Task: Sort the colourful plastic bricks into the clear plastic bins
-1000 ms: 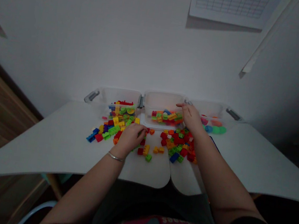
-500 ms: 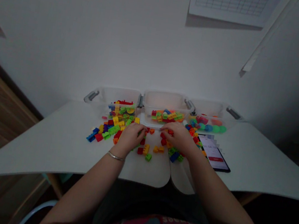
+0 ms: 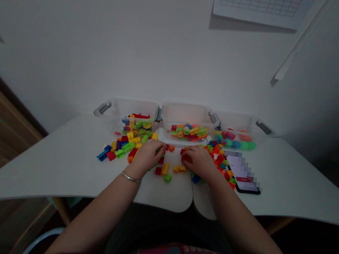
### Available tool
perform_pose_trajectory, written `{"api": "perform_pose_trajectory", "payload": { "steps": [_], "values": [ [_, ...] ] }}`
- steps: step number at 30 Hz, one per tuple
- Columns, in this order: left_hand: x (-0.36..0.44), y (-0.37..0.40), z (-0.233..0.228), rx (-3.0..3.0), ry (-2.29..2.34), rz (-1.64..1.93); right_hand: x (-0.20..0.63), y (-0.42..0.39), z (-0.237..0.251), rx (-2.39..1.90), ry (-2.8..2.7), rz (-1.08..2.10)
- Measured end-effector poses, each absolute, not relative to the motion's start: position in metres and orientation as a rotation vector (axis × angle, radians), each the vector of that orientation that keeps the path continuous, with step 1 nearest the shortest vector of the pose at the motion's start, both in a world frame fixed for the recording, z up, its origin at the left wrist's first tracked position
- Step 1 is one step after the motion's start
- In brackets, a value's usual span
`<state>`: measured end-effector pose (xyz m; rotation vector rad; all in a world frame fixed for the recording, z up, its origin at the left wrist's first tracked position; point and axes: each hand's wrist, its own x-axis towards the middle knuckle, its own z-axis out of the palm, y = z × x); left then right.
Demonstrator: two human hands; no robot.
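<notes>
Many small coloured plastic bricks [image 3: 129,146] lie scattered on the white table [image 3: 58,162] in front of me. My left hand [image 3: 147,156], with a bracelet on the wrist, rests curled on the pile, its fingertips by a red brick [image 3: 167,146]; whether it grips anything is hidden. My right hand [image 3: 200,161] lies on the table a little to the right, its fingertips closed on a red brick [image 3: 184,158]. More bricks [image 3: 221,161] lie just right of that hand.
Three clear bins stand along the wall: the left bin [image 3: 118,110] and middle bin [image 3: 186,112] hold bricks, the right bin [image 3: 239,121] holds round coloured pieces. A phone [image 3: 244,176] lies right of the pile. The table's front edge is notched at centre.
My right hand has come back from the middle bin to the pile and closed on a red brick, uncovering the phone. My left hand has stayed in place.
</notes>
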<state>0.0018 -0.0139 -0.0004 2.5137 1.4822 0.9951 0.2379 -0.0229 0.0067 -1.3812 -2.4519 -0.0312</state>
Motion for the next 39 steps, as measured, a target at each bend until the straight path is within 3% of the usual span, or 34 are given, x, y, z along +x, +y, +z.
{"api": "perform_pose_trajectory", "payload": {
  "steps": [26,34,39],
  "values": [
    [0.002,-0.016,0.001,2.527,1.463,0.998,0.222,-0.012,-0.009,-1.311,-2.275,0.032],
    [0.000,-0.015,0.001,2.541,1.457,0.996,0.235,-0.011,0.019,-1.190,-1.842,0.176],
    [-0.001,-0.015,0.001,2.529,1.455,0.998,0.256,0.005,0.051,-1.179,-1.586,0.027]
  ]
}}
